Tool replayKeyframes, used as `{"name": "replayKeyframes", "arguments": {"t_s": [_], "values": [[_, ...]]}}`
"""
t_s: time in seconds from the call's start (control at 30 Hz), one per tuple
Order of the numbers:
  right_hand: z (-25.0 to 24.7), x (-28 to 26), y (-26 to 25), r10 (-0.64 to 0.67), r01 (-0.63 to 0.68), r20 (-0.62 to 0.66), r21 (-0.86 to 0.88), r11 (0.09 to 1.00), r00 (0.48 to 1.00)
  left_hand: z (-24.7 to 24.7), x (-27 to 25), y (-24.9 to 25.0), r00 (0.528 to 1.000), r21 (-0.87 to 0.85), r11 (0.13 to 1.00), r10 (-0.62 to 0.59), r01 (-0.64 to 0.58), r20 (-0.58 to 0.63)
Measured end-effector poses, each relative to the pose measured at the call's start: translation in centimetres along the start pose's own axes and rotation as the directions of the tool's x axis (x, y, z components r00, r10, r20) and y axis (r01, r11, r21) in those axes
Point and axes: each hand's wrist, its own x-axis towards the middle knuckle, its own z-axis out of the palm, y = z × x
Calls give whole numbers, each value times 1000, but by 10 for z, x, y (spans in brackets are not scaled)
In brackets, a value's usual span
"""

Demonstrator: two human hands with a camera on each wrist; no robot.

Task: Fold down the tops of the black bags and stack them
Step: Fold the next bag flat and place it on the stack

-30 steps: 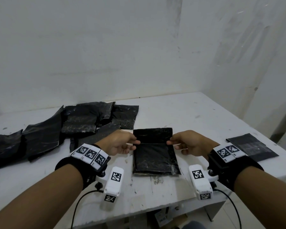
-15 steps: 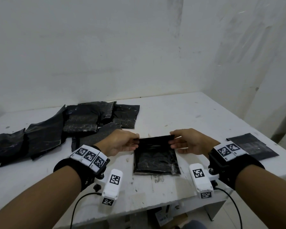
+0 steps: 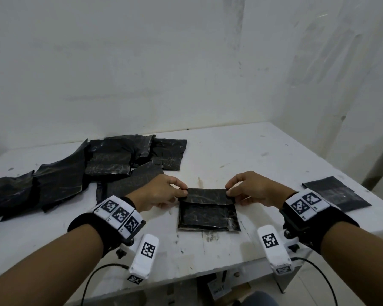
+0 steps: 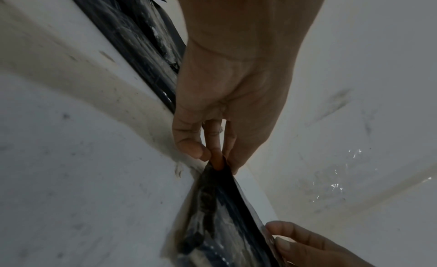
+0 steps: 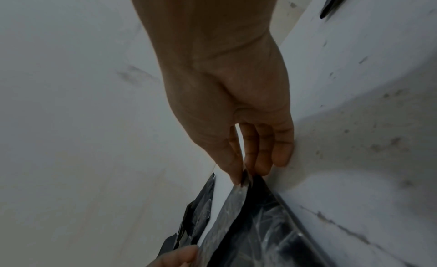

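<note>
The black bag (image 3: pixel 208 209) lies flat on the white table (image 3: pixel 263 151) directly before me, at 12 o'clock from my wrists. My left hand (image 3: pixel 158 192) pinches its far left corner between thumb and fingers; my right hand (image 3: pixel 251 187) pinches the far right corner likewise. I hold both corners so that the top flap comes over level and the crease runs straight. The flap is turned toward me over the body but, in my judgement, not yet pressed flat. The unfolded bags (image 3: pixel 80 171) wait in a loose heap at 10 o'clock. One folded bag (image 3: pixel 338 193) lies at 3 o'clock, apparently starting the stack.
</note>
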Motion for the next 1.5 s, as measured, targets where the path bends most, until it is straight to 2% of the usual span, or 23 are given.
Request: {"name": "replayKeyframes", "arguments": {"t_s": [0.1, 0.23, 0.33, 0.47, 0.57, 0.7, 0.8, 0.9, 1.07, 1.17, 1.37, 1.5], "values": [[1, -1, 1, -41, 40, -13, -92, 995, 999, -1, -2, -1, 999, 106, 993, 41, -41, 2], [4, -3, 2, -140, 111, -54, -364, 925, 989, -1, -5, -6, 991, 241, 961, 135, -136, 19], [7, -9, -3, -229, 160, -47, -582, 797, 972, 1, -8, -9, 956, 479, 841, 294, -250, -18], [18, -18, -16, -361, 252, 20, -752, 610, 932, 6, -15, 0, 893, 569, 720, 445, -397, 60], [31, -26, -26, -388, 340, 120, -750, 568, 914, 12, -18, 6, 862, 606, 644, 484, -468, 151], [43, -35, -30, -309, 349, 207, -771, 532, 928, 13, -23, 8, 876, 649, 610, 435, -455, 205], [46, -39, -25, -313, 364, 223, -769, 525, 923, 10, -27, 5, 882, 681, 574, 395, -455, 257], [47, -42, -20, -329, 370, 221, -775, 513, 918, 11, -31, 5, 886, 663, 599, 395, -449, 244], [54, -45, -20, -335, 338, 166, -755, 562, 928, 23, -28, 11, 916, 650, 654, 358, -386, 183], [56, -47, -20, -316, 319, 155, -752, 577, 936, 27, -29, 12, 928, 665, 658, 336, -352, 159], [54, -50, -19, -319, 313, 133, -718, 621, 938, 27, -35, 4, 919, 640, 679, 375, -359, 118], [44, -51, -14, -336, 367, 199, -735, 570, 921, 26, -36, 5, 910, 634, 667, 386, -390, 153]]}}
